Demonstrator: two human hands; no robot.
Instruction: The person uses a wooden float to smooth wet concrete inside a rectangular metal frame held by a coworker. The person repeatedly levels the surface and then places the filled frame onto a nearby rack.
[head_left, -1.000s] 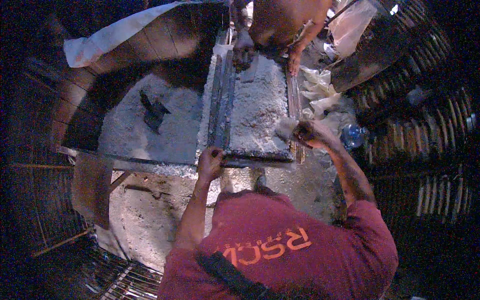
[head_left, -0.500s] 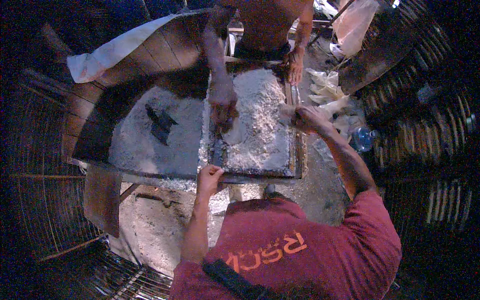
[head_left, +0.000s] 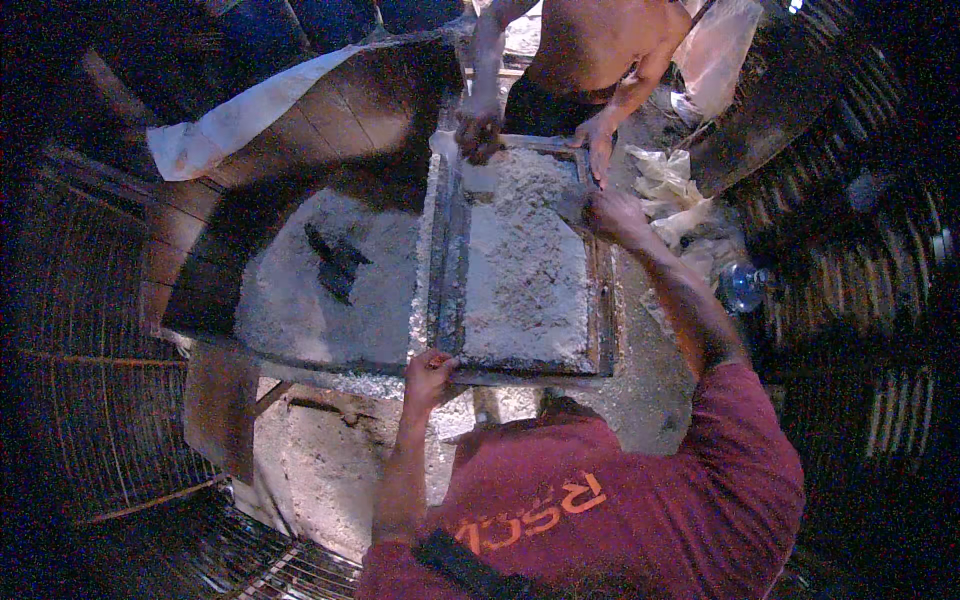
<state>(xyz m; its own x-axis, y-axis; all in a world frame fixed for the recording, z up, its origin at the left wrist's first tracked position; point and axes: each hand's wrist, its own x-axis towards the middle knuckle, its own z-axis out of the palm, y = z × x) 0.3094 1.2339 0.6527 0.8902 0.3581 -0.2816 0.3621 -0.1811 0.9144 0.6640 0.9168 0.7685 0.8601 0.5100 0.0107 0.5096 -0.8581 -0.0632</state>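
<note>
1. One wide wooden bin [head_left: 310, 110] spreads to our left, with pale crumbs inside.
2. Our framed tray [head_left: 603, 330] sits just right of it, straight ahead, spread with white meal [head_left: 525, 270]. An uneven push from us or the co-worker's hand [head_left: 597, 150] at its far right corner could tilt it and spill meal.
3. Our maroon shirt [head_left: 640, 490] carries orange lettering, the only print we notice.
4. Our left hand [head_left: 428, 378] pinches the tray's near left corner.
5. Our right hand [head_left: 615, 217] curls at the right rim; we cannot tell its grip.

White crumbs [head_left: 525, 280], maroon shirt [head_left: 690, 470]
</note>
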